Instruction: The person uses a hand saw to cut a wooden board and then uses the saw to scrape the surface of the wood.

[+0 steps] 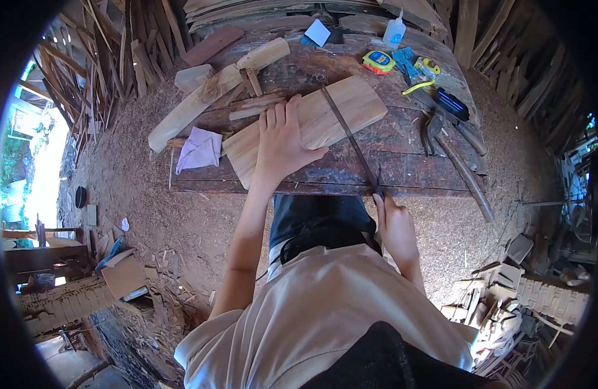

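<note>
The fingers (280, 115) of the left hand (282, 146) are slightly apart, laid flat on a pale wooden board (363, 104), with the thumb stretched out to the side; those of the right hand (396, 227) are closed round the near end of a long dark tool (351, 136), apparently a saw; the board lies aslant on the workbench (409, 165), the tool crossing over it, though whether its edge bites into the wood cannot be told.

The left thumb points towards the tool, so a sideways skip could bring the edge against it; no clamp shows on the board, and a hard pull might swing it under a palm pressing on one side only; a stroke carried too deep could score the bench top.

Narrow wood strips (257, 107) lie close beyond the left hand and would hinder a shift that way; a pale cloth (199, 149) rests by the board's left end, with a long timber (195, 113) past it; on the far right stand a glue bottle (395, 31) and a tape measure (378, 61), out of the way; the hammer (459, 162) juts over the front edge, where a passing arm might knock it.
</note>
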Motion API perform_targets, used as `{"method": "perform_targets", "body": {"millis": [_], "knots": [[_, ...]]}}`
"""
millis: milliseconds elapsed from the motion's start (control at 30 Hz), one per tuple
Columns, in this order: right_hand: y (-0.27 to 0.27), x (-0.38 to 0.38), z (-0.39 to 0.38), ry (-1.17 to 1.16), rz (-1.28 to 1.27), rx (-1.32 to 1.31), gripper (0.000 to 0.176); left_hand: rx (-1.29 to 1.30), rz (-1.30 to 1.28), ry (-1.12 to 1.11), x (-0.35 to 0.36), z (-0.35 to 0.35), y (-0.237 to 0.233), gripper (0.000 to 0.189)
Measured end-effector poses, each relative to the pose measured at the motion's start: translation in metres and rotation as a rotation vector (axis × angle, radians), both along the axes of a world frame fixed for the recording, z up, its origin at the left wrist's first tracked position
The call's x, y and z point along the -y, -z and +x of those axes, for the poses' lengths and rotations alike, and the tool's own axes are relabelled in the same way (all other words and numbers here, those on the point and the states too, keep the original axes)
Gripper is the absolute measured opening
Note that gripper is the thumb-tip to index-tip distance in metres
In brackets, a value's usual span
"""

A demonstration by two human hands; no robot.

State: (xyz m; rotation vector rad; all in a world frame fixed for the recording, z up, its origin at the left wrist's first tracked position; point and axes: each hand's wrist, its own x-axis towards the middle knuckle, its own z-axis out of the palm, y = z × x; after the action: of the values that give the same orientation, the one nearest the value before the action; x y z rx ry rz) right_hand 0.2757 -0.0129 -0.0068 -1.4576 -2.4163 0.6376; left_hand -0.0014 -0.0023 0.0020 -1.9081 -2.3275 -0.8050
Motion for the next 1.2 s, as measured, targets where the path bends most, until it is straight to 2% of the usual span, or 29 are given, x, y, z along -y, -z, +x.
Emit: {"method": "perform_targets", "body": {"millis": [167, 433, 633, 833, 1200], "knots": [[0.0, 0.006, 0.017, 0.0, -0.039, 0.009, 0.033, 0.006, 0.036, 0.011, 0.0, 0.001, 0.001, 0.108], [0.002, -0.004, -0.004, 0.009, 0.025, -0.017, 0.032, -0.002, 0.037, -0.002, -0.001, 0.0, 0.002, 0.109], [0.002, 0.008, 0.015, 0.024, 0.0, -0.056, 0.032, 0.006, 0.049, 0.004, -0.002, -0.001, 0.003, 0.109], [0.001, 0.005, -0.002, 0.023, -0.04, -0.007, 0.034, -0.011, 0.034, 0.002, -0.002, -0.002, 0.003, 0.108], [0.011, 0.007, 0.013, -0.003, 0.013, -0.132, 0.03, 0.004, 0.039, -0.006, -0.002, -0.002, 0.004, 0.106]]}}
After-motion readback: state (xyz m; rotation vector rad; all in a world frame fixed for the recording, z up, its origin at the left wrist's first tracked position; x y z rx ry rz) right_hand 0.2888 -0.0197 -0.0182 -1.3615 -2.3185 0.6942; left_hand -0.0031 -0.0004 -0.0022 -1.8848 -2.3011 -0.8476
